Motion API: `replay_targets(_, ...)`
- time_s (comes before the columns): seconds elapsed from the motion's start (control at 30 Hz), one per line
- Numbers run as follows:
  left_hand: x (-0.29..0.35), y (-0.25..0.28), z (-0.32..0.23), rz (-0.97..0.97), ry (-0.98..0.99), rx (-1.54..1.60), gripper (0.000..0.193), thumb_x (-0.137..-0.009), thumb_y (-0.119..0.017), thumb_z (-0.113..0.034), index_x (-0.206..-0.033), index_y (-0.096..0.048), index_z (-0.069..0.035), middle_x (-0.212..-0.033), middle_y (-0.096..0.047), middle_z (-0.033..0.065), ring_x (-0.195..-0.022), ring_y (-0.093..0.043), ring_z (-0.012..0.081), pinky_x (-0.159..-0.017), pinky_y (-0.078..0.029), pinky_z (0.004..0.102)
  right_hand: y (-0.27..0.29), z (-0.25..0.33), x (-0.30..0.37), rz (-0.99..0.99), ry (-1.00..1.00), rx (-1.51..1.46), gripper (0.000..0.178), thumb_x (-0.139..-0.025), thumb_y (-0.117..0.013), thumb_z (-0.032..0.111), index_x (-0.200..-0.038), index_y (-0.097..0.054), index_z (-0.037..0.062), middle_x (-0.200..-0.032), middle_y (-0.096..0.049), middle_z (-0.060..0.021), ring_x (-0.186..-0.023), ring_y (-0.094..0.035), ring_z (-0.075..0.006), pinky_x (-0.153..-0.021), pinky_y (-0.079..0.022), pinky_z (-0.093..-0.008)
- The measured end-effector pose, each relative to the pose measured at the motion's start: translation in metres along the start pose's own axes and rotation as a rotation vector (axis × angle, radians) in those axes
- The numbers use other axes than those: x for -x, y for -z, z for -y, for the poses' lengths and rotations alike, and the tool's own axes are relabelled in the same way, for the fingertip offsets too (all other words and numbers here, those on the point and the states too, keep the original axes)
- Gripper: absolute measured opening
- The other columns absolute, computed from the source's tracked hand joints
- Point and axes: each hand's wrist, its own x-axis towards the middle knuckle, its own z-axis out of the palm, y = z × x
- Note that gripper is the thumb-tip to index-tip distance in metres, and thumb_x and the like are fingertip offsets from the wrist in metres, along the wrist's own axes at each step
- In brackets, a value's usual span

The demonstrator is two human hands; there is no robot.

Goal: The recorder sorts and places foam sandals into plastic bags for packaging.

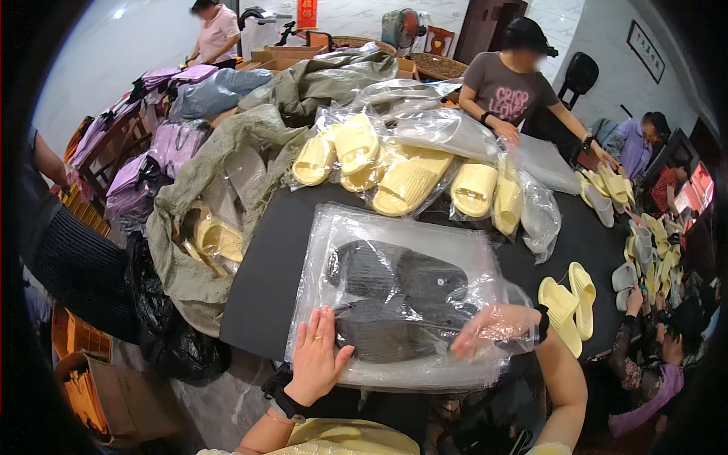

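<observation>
Slippers [371, 269] in clear plastic bag [425, 225]: hand positions and markings

1. Location. Dark grey ribbed slippers lie side by side under clear film. The bag rests on the black tabletop [265, 265], directly in front of the person.

2. Markings. A small round pale mark [440, 281] shows on the upper slipper. Other markings are in the background: a red vertical banner [307, 14] with yellow characters on the rear wall, a dark-framed sign [645, 51] with dark characters on the right-hand wall, and pink lettering on the grey T-shirt [493, 83] of a co-worker across the tabletop.

3. Left hand [322, 360]. Fingers are extended and lie flat on the lower left part of the bag, thumb set apart. Grip: nil.

4. Right hand [489, 330]. Hand lies beneath the film at the bag's right side, near the lower slipper. Fingers are blurred; their opening, and whether they grip, cannot be determined.

5. Adjacent items. Bagged yellow slippers [413, 182] stand in a row beyond the bag. An unbagged yellow pair [559, 307] lies to the right. A woven sack [178, 258] sits to the left.
</observation>
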Motion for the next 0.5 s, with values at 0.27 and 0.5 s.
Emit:
replay_targets(0.27,0.007,0.013,-0.007,0.05,-0.03,-0.151,0.065,-0.088,-0.048,-0.041,-0.136,-0.032,0.0,-0.14,-0.032,0.0215,-0.131,-0.028,0.037,-0.105,-0.023,0.0488,-0.001,0.001,-0.096,-0.359,0.239,0.966,0.063,-0.076,-0.067,0.024,-0.129,-0.038,0.0064,-0.111,-0.046,-0.0199,-0.099,-0.052,-0.0361,-0.08,-0.047,-0.0398)
replay_targets(0.5,0.012,-0.009,0.001,-0.03,0.053,0.062,0.078,-0.086,-0.046,-0.049,-0.137,-0.024,0.006,-0.145,-0.021,0.024,-0.134,-0.021,0.039,-0.107,-0.017,0.0472,-0.006,0.013,-0.123,-0.536,0.103,1.02,0.029,-0.069,-0.056,0.003,-0.098,-0.057,0.0006,-0.096,-0.051,-0.0162,-0.089,-0.056,-0.0357,-0.074,-0.047,-0.043)
